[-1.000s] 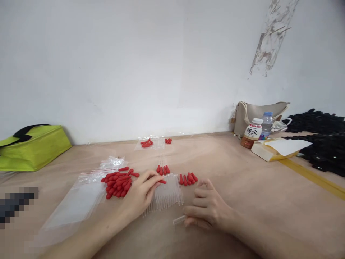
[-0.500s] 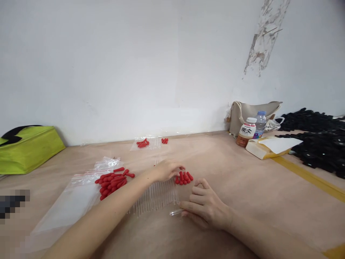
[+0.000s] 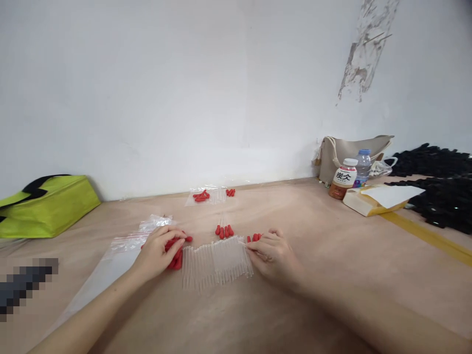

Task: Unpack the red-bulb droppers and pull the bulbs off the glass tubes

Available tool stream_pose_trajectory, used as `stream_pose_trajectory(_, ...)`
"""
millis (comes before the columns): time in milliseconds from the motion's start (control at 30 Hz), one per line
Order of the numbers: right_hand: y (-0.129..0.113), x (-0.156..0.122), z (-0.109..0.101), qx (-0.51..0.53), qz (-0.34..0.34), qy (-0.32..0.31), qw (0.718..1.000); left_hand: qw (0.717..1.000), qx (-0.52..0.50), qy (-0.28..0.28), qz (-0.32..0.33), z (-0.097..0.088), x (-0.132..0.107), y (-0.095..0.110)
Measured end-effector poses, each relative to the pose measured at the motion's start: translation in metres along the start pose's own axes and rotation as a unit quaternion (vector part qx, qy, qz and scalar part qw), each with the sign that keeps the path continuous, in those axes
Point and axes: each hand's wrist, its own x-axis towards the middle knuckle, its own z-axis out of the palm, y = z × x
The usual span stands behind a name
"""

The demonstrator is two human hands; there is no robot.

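My left hand (image 3: 157, 250) lies over the pile of red rubber dropper bulbs (image 3: 177, 260), its fingers curled onto them and hiding most of the pile. One bulb (image 3: 189, 239) shows just past its fingertips. With thumb and fingers pinched, my right hand (image 3: 275, 255) holds a thin clear tube (image 3: 241, 242), seen only in part, at the right end of a row of clear tubes (image 3: 217, 263). A few red bulbs (image 3: 255, 238) lie partly hidden behind that hand. Above the row, several tubes fitted with red bulbs (image 3: 224, 231) lie side by side.
Clear zip bags (image 3: 106, 275) lie left of the pile. Against the wall are a small bag with red bulbs (image 3: 201, 196) and more bulbs (image 3: 230, 192). A green bag (image 3: 55, 206) stands far left; bottles (image 3: 343, 179), a beige bag (image 3: 328, 157) and black items (image 3: 438, 196) are at right.
My left hand has moved left from the bulbs beside the tubes to the large pile. My right hand has risen with its tube to the row's top right corner. The view has shifted slightly.
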Motion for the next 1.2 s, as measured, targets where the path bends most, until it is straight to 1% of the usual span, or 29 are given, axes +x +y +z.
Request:
stream_pose_trajectory(67,-0.005,0.009,0.01,-0.031,-0.027,0.004,0.999,1.0,0.013,-0.006,-0.021,-0.001,0.01,-0.003)
stream_pose_trajectory(133,-0.01,0.017,0.018,-0.068,-0.062,-0.001,0.996,0.999,0.026,-0.02,-0.03,0.003,0.024,0.002)
stream_pose_trajectory(233,-0.016,0.019,0.028,-0.114,-0.094,-0.021,0.989,0.996,0.038,-0.055,-0.053,0.014,0.044,0.017)
stream_pose_trajectory(300,-0.018,0.016,0.032,-0.131,-0.103,-0.034,0.985,0.991,0.03,-0.096,-0.09,0.023,0.056,0.028)
stream_pose_trajectory(400,-0.02,0.011,0.033,-0.147,-0.103,-0.064,0.982,0.976,0.017,-0.146,-0.16,0.035,0.071,0.042)
stream_pose_trajectory(467,-0.022,0.009,0.032,-0.153,-0.092,-0.086,0.98,0.968,0.016,-0.162,-0.193,0.041,0.078,0.047)
stream_pose_trajectory(567,-0.027,0.01,0.031,-0.152,-0.079,-0.113,0.979,0.958,0.014,-0.182,-0.22,0.045,0.086,0.052)
stream_pose_trajectory(733,-0.034,0.01,0.032,-0.141,-0.056,-0.149,0.977,0.945,0.011,-0.214,-0.245,0.047,0.091,0.057)
stream_pose_trajectory(900,-0.037,0.007,0.034,-0.112,-0.026,-0.174,0.978,0.945,0.013,-0.213,-0.247,0.048,0.089,0.061)
stream_pose_trajectory(1033,-0.038,0.007,0.035,-0.1,-0.021,-0.188,0.977,0.949,0.031,-0.201,-0.242,0.047,0.087,0.053)
stream_pose_trajectory(1133,-0.037,0.008,0.035,-0.083,-0.011,-0.177,0.981,0.957,0.049,-0.174,-0.226,0.041,0.081,0.043)
stream_pose_trajectory(1200,-0.032,0.01,0.032,-0.073,0.008,-0.144,0.987,0.965,0.059,-0.147,-0.207,0.034,0.073,0.037)
